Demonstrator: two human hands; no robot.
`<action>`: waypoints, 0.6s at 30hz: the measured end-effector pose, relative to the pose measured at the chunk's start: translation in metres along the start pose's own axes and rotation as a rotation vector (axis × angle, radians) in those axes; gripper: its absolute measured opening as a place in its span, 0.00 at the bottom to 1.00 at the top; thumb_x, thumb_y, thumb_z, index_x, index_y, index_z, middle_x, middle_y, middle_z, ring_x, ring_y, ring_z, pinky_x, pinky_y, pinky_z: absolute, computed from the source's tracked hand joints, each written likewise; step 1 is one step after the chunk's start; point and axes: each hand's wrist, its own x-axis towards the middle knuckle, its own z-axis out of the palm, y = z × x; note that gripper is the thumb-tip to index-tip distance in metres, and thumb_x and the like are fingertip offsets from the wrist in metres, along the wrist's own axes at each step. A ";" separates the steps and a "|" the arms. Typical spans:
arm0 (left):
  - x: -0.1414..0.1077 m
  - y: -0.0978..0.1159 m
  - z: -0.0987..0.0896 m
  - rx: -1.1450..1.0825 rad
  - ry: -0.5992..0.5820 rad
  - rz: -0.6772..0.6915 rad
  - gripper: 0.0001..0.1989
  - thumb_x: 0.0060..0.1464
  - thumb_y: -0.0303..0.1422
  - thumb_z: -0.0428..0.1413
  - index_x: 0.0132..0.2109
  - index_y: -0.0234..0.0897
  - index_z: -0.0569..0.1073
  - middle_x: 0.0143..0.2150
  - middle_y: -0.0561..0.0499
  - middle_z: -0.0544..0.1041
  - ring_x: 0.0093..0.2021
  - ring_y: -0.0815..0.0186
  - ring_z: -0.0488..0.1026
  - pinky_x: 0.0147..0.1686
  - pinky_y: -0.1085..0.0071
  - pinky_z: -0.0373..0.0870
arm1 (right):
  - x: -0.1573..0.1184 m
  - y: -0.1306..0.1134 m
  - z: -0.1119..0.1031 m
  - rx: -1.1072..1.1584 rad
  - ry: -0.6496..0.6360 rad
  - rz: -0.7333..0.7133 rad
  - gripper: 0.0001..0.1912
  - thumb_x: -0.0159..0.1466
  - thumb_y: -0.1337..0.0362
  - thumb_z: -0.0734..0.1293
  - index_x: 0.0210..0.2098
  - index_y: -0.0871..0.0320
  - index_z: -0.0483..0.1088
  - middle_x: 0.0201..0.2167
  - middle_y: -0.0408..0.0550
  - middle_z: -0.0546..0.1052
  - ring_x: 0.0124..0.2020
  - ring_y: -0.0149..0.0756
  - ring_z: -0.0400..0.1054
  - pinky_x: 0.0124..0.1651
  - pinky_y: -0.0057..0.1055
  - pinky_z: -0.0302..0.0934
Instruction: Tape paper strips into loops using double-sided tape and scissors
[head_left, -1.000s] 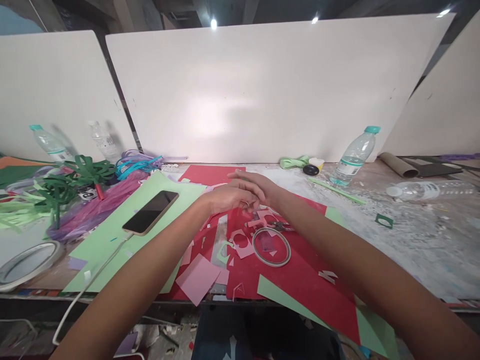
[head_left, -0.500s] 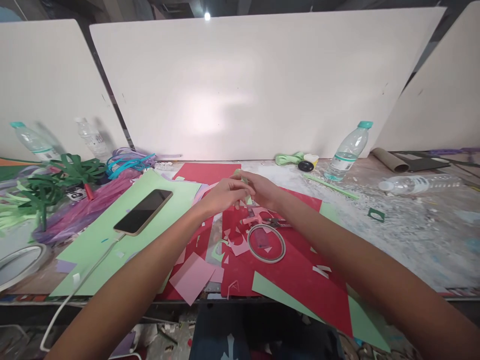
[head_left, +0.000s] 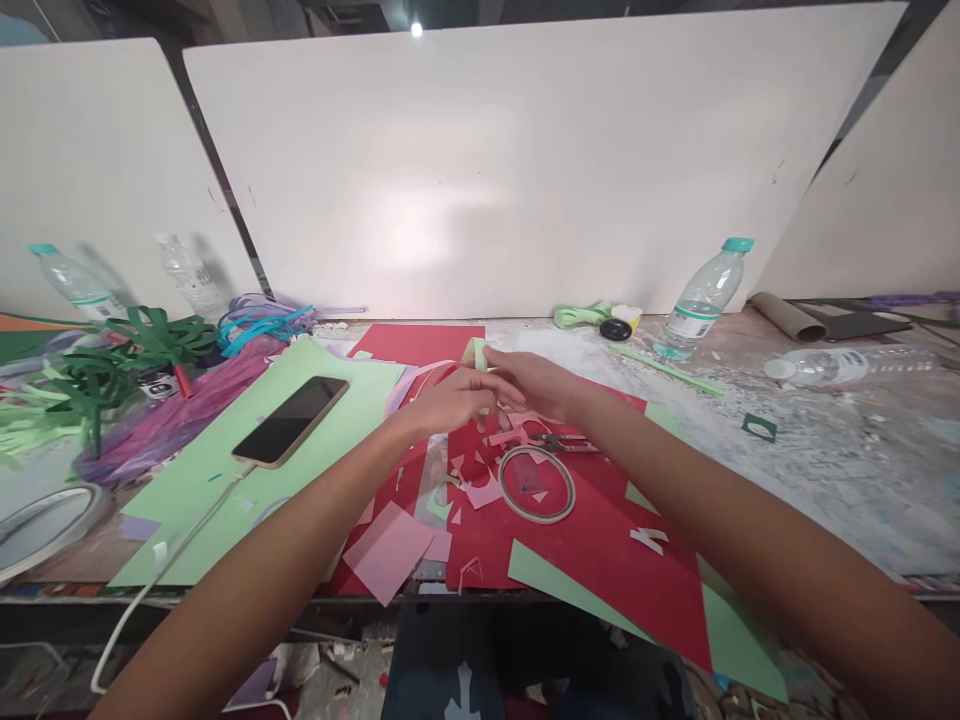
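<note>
A light green paper strip (head_left: 475, 352), bent into a curve, stands up at the fingertips of my right hand (head_left: 536, 383), which is closed on it. My left hand (head_left: 454, 400) is beside it, fingers reaching toward the right palm; whether they hold anything is hidden. Below my hands lie pink-handled scissors (head_left: 559, 441) and a roll of tape (head_left: 570, 500) on red paper (head_left: 600, 540). Pink paper squares (head_left: 388, 552) and small scraps lie to the left of the roll.
A phone (head_left: 291, 420) with a white cable rests on green sheets (head_left: 180, 500) at left. Bottles (head_left: 701, 305) stand at the back; another bottle (head_left: 847, 367) lies at right. Green paper loops (head_left: 161, 340) and a tape roll (head_left: 52, 525) are far left.
My hands have shifted slightly, and my left hand has turned flatter with its fingers over toward the right palm. More of the curved green strip shows above my fingers.
</note>
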 end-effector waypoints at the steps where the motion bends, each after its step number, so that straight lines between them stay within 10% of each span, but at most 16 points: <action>1: -0.001 0.000 0.000 0.077 0.033 0.011 0.14 0.54 0.30 0.48 0.40 0.40 0.78 0.34 0.50 0.77 0.32 0.68 0.72 0.30 0.72 0.67 | -0.006 -0.002 -0.008 -0.130 -0.021 -0.030 0.24 0.61 0.44 0.59 0.25 0.57 0.72 0.21 0.49 0.73 0.23 0.35 0.66 0.29 0.34 0.61; 5: -0.005 0.002 0.005 0.360 0.151 0.033 0.12 0.53 0.36 0.51 0.34 0.40 0.78 0.26 0.53 0.75 0.22 0.72 0.63 0.22 0.74 0.56 | -0.035 0.005 -0.037 -0.699 -0.028 0.019 0.20 0.55 0.49 0.68 0.17 0.57 0.66 0.16 0.43 0.66 0.16 0.27 0.53 0.20 0.29 0.45; 11: -0.005 0.002 0.018 0.431 0.216 0.083 0.13 0.53 0.35 0.50 0.26 0.37 0.76 0.24 0.53 0.74 0.22 0.72 0.62 0.22 0.73 0.55 | -0.055 0.035 -0.028 -0.874 -0.161 -0.019 0.13 0.56 0.57 0.67 0.20 0.56 0.66 0.20 0.44 0.69 0.20 0.30 0.59 0.21 0.29 0.47; 18: -0.007 0.003 0.012 0.443 0.241 0.066 0.13 0.53 0.41 0.53 0.38 0.42 0.79 0.29 0.52 0.77 0.25 0.70 0.66 0.24 0.74 0.59 | -0.058 0.027 -0.022 -0.873 0.157 -0.251 0.07 0.61 0.59 0.63 0.32 0.55 0.67 0.21 0.43 0.72 0.21 0.31 0.63 0.25 0.28 0.50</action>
